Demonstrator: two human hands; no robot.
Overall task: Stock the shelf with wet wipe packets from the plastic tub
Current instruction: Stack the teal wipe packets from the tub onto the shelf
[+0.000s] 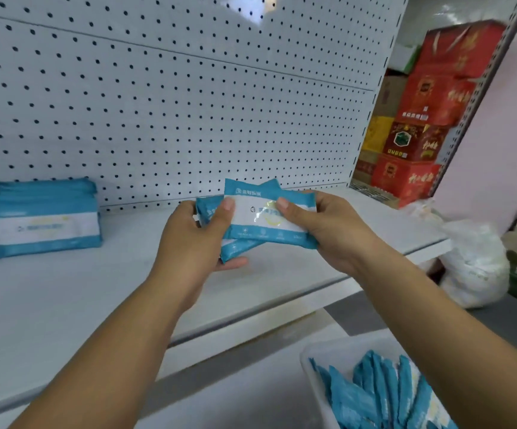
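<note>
Grip: left hand [201, 239] and right hand [322, 230] clamped on skewed stack of wet wipe packets [260, 212] | Place: over shelf [96, 289] middle | stocked row [43, 218] at left rear | plastic tub [310, 357] below front edge | Step: square edges flush, then stand beside row.

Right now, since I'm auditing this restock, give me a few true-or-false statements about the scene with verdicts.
1. The left hand and right hand both hold wet wipe packets above the shelf. True.
2. The shelf has no packets on it. False: a stack of packets sits at its left end.
3. The plastic tub is empty. False: blue packets lie in it.
4. Red boxes are stacked right of the pegboard. True.
</note>
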